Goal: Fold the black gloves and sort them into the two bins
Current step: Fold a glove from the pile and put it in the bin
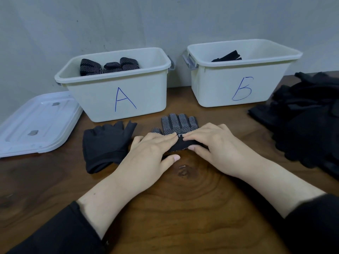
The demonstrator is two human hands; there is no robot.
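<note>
A black glove with white grip dots [178, 123] lies on the wooden table, fingers pointing toward the bins. Its cuff end is folded up over the palm. My left hand [150, 153] and my right hand [214, 145] both press on that fold with straight fingers, thumbs at its near edge. A plain black fingerless glove [102, 143] lies to the left of my left hand. Bin A [117, 99] holds several folded dotted gloves [110, 66]. Bin B [238, 85] holds folded plain black gloves [228, 56].
A heap of black gloves [308, 118] fills the table's right side. A white bin lid [36, 123] lies flat at the left, beside bin A. Both bins stand against a grey wall.
</note>
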